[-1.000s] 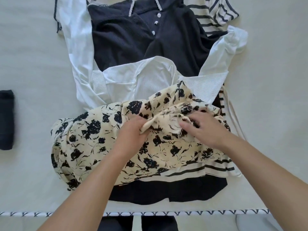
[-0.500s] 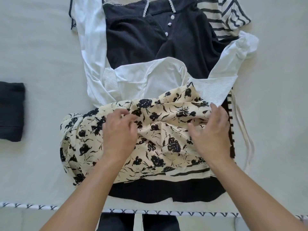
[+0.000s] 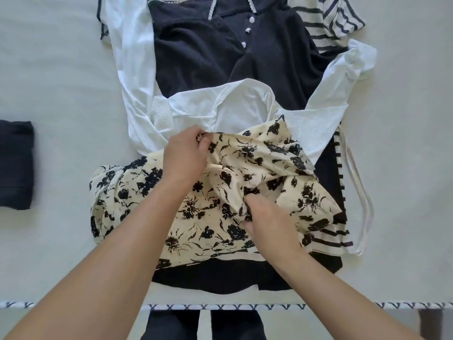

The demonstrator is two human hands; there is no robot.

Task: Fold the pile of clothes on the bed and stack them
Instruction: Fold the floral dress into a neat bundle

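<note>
A cream garment with black flowers lies crumpled on top of the clothes pile near the bed's front edge. My left hand pinches its upper edge at the far side. My right hand grips a bunched fold near its middle. Under it lie a white ribbed top, a dark navy buttoned top, a striped garment at the back right and a black piece at the front.
A folded dark garment sits alone at the left on the pale bed sheet. The bed's patterned front trim runs across the bottom. White drawstrings trail to the right of the pile.
My left hand has moved away from me to the garment's far edge and pinched it. My right hand has come toward me and gathered a fold near the middle.
</note>
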